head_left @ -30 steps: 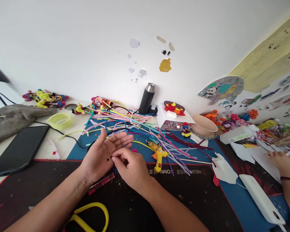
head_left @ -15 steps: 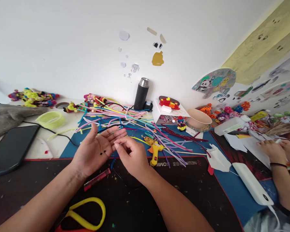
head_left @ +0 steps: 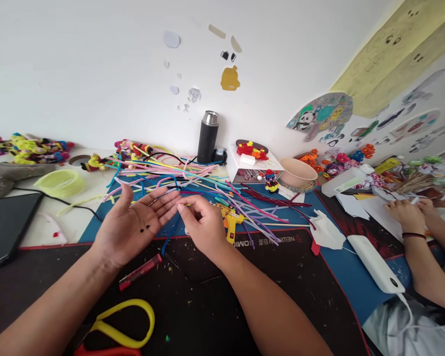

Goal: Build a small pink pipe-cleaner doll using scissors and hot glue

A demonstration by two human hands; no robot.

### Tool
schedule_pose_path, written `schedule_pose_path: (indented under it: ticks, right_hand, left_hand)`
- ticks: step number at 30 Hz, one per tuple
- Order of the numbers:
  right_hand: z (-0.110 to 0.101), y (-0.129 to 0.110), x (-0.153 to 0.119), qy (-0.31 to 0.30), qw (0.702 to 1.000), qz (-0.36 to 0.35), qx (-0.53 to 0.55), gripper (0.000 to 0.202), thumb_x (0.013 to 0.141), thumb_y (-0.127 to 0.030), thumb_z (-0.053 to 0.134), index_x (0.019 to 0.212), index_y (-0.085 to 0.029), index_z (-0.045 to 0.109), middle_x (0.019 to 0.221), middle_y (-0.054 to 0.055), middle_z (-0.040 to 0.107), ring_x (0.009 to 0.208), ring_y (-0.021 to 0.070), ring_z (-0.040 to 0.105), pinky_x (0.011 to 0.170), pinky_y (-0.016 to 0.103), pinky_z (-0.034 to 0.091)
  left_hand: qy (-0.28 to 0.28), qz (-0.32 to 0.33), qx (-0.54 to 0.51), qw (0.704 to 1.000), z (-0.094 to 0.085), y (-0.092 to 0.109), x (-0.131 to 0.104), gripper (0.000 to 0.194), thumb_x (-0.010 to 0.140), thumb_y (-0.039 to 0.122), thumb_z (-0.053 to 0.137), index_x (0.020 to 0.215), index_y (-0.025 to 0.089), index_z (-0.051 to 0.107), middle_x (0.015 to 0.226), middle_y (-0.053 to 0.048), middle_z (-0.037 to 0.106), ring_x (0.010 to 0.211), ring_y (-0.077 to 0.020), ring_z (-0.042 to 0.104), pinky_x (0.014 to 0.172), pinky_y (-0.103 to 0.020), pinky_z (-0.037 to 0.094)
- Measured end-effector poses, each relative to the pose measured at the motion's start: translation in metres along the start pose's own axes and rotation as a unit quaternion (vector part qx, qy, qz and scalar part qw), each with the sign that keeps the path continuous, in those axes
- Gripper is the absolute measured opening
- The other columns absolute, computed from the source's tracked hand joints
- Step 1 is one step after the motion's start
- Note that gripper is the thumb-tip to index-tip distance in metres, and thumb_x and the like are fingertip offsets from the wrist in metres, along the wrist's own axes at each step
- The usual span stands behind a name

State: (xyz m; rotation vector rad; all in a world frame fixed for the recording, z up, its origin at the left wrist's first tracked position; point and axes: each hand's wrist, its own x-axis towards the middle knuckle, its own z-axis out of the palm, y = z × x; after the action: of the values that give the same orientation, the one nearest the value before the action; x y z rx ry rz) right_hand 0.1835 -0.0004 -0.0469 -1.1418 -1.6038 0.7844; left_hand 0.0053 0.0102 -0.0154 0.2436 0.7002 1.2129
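Observation:
My left hand (head_left: 124,227) lies palm up with its fingers stretched out. Two tiny black pieces (head_left: 142,230) rest on its palm. Thumb and forefinger of my right hand (head_left: 203,228) are pinched together beside the left fingertips; whatever sits between them is too small to make out. Just behind the right hand lies a yellow hot glue gun (head_left: 233,223), partly covered by it. A pinkish-red stick-shaped case (head_left: 140,272) lies on the black mat (head_left: 207,316) below the hands. Nearer to me are scissors with a yellow handle loop (head_left: 151,324).
Loose pipe cleaners (head_left: 207,179) spread behind the hands. A black thermos (head_left: 208,141), a white box (head_left: 235,170) and a beige bowl (head_left: 298,174) stand along the wall. A phone (head_left: 11,230) lies left. At right are a white power bank (head_left: 376,264) and another person's hands (head_left: 404,215).
The view has shifted, so the scene sits further left and slightly higher. My right hand stays pinched beside the left fingertips, and the two black pieces remain on the left palm.

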Motion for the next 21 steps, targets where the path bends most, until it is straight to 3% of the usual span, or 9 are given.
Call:
schedule_pose_path:
  ticks: [5, 11, 15, 21]
  right_hand:
    - [0.0, -0.001, 0.0, -0.003, 1.0, 0.009, -0.003, 0.018, 0.105, -0.038, 0.067, 0.108, -0.024, 0.078, 0.066, -0.003, 0.063, 0.055, 0.014, 0.055, 0.053, 0.026, 0.042]
    - [0.001, -0.004, -0.001, -0.013, 1.0, -0.007, -0.015, 0.017, 0.105, -0.036, 0.068, 0.107, -0.023, 0.079, 0.065, -0.004, 0.059, 0.056, 0.0137, 0.055, 0.056, 0.027, 0.043]
    - [0.003, -0.005, -0.004, -0.041, 0.998, -0.022, -0.033, 0.016, 0.106, -0.034, 0.068, 0.108, -0.024, 0.079, 0.072, -0.003, 0.069, 0.061, 0.0145, 0.062, 0.061, 0.026, 0.047]
    - [0.008, -0.012, -0.011, -0.107, 0.988, -0.059, -0.098, 0.014, 0.106, -0.032, 0.07, 0.111, -0.026, 0.081, 0.081, -0.002, 0.08, 0.064, 0.0152, 0.068, 0.07, 0.026, 0.053]
  left_hand:
    - [0.007, -0.004, -0.006, 1.0, 0.004, -0.001, -0.002, 0.073, 0.114, 0.065, 0.033, 0.138, 0.011, 0.075, 0.121, -0.025, 0.084, 0.112, -0.0349, 0.083, 0.096, -0.049, 0.069]
    - [0.006, -0.01, 0.004, 1.0, 0.003, 0.0, -0.002, 0.072, 0.115, 0.064, 0.032, 0.121, 0.012, 0.081, 0.117, -0.024, 0.085, 0.11, -0.0334, 0.083, 0.09, -0.043, 0.07]
    - [0.002, -0.017, 0.012, 1.0, 0.004, 0.0, -0.004, 0.075, 0.113, 0.067, 0.032, 0.112, 0.012, 0.083, 0.113, -0.023, 0.086, 0.106, -0.0326, 0.083, 0.084, -0.04, 0.07]
    - [0.01, -0.03, 0.017, 0.999, 0.004, -0.001, -0.006, 0.073, 0.113, 0.066, 0.037, 0.132, 0.01, 0.078, 0.122, -0.025, 0.083, 0.121, -0.0369, 0.079, 0.098, -0.045, 0.068]
